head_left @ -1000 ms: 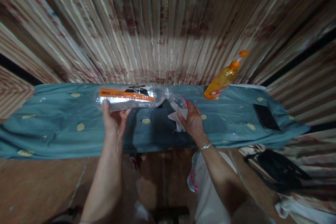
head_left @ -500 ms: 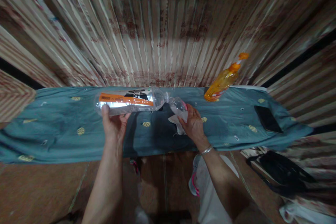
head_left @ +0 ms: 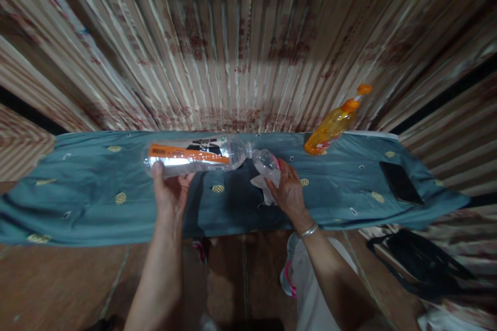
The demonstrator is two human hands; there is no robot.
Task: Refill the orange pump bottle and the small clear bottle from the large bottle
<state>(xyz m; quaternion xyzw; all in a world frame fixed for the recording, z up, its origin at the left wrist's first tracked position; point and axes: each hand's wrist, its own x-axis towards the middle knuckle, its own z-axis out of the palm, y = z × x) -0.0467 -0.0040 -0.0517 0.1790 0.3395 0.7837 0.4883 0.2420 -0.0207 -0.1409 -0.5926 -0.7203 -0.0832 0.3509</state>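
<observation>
My left hand (head_left: 173,191) is wrapped round a large clear plastic bottle (head_left: 190,156) with an orange and silver label, held sideways with its neck pointing right. My right hand (head_left: 288,189) is closed round a smaller clear plastic container (head_left: 265,161) with a pink edge near my fingers. The container's left end is at the large bottle's mouth; whether the two are joined I cannot tell. Beneath my right fingers shows a crumpled white piece, like tissue or cloth (head_left: 265,190).
A green cloth (head_left: 93,217) with pineapple prints covers the narrow table. An orange pump bottle (head_left: 332,126) stands at the back right, and a black phone (head_left: 399,182) lies farther right. Below that is a black bag (head_left: 423,258). A pleated curtain (head_left: 233,62) hangs behind.
The whole view has shifted slightly, so the table and things sit a little lower. Both hands keep their holds, and the two plastic pieces stay end to end.
</observation>
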